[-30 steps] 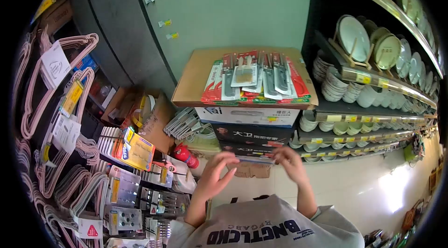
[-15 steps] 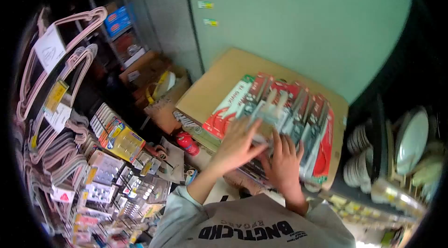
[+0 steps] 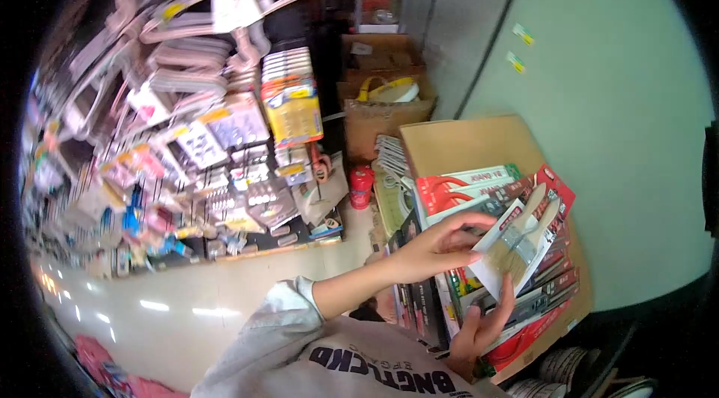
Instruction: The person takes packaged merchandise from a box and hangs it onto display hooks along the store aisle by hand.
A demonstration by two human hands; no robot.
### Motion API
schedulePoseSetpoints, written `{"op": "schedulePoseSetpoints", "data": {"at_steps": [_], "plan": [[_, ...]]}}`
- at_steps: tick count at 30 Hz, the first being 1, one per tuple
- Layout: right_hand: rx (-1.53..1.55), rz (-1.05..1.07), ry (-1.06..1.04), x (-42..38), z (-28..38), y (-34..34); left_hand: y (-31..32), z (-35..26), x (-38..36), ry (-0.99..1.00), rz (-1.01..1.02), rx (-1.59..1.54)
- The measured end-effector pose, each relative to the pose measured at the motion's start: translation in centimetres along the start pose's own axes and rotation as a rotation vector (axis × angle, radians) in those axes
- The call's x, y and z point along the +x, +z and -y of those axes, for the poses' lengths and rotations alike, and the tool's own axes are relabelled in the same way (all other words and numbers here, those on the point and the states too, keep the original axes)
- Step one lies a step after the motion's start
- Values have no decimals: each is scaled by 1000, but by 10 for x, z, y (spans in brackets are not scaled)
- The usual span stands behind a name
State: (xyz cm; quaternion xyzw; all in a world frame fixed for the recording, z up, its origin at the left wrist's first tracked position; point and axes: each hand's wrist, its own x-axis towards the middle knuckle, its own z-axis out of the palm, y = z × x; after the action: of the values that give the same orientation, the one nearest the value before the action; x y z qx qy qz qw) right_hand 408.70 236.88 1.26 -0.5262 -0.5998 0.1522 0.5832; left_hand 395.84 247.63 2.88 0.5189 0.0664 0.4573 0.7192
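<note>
A card pack of paintbrushes (image 3: 517, 242) is tilted above a pile of packaged goods. Two pale handles and tan bristles show on its white backing. My left hand (image 3: 427, 252) has its thumb and fingers at the pack's left edge, gripping it there. Along the lower edge, my right hand (image 3: 487, 327) holds the pack with a finger over the bristle end and the thumb apart below. Beneath lie red-and-white carded packs (image 3: 464, 187) with red-handled tools, and darker carded packs (image 3: 550, 286), partly hidden by the brushes and my hands.
The pile rests on a cardboard box (image 3: 479, 132) against a pale green panel (image 3: 622, 113). Hangers (image 3: 191, 68) and hooked small goods (image 3: 292, 110) fill the left rack. A red fire extinguisher (image 3: 361, 187) stands on the floor beside the box. Stacked bowls (image 3: 558, 368) sit lower right.
The view has swung left, bringing more of the rack and floor into sight. The paintbrush pack, earlier lying on the pile under my hands, is now lifted and tilted between them.
</note>
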Motion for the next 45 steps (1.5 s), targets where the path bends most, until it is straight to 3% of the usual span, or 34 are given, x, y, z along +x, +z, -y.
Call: {"op": "schedulePoseSetpoints", "data": {"at_steps": [2, 4, 8, 9, 14, 16, 18, 21, 22, 23, 25, 28, 30, 31, 33, 34, 36, 40, 44, 45], "plan": [[28, 83, -73, -16, -1, 4, 4, -20, -32, 41, -70, 26], [303, 169, -208, -27, 3, 13, 13, -46, -67, -64, -153, -2], [818, 478, -25, -58, 46, 43, 31, -72, -165, -176, -216, -62], [776, 479, -44, -80, 37, 55, 35, -67, -199, -164, -296, 4], [927, 931, -122, -146, 98, 102, 90, -123, -346, -50, -619, 201], [729, 937, -257, -190, 108, 132, 115, -124, -408, -90, -811, 288], [1015, 1150, 252, -221, 164, 147, 143, -131, -457, -64, -919, 499], [987, 1323, 147, -266, 202, 177, 185, -125, -518, -8, -1137, 559], [937, 1434, -52, -287, 196, 195, 198, -121, -538, -6, -1211, 627], [887, 1530, -253, -302, 194, 209, 207, -118, -550, 3, -1261, 627], [911, 1655, -278, -327, 229, 214, 236, -121, -577, 11, -1469, 603], [957, 1835, -319, -362, 264, 228, 259, -112, -616, 93, -1595, 640], [956, 2201, -139, -378, 277, 242, 265, -113, -626, 167, -1664, 602], [960, 2222, -156, -389, 285, 247, 264, -110, -634, 241, -1701, 561], [1085, 2403, 128, -399, 312, 255, 263, -112, -645, 287, -1727, 529], [1091, 2425, 116, -408, 314, 268, 258, -110, -656, 311, -1734, 496], [916, 2705, 432, -417, 327, 294, 252, -126, -666, 332, -1805, 453], [903, 2763, 395, -431, 357, 344, 223, -162, -690, 401, -1917, 514], [912, 2849, 220, -429, 404, 394, 193, -208, -713, 564, -1985, 517], [993, 2851, 88, -429, 414, 408, 185, -220, -719, 547, -2005, 547]]}}
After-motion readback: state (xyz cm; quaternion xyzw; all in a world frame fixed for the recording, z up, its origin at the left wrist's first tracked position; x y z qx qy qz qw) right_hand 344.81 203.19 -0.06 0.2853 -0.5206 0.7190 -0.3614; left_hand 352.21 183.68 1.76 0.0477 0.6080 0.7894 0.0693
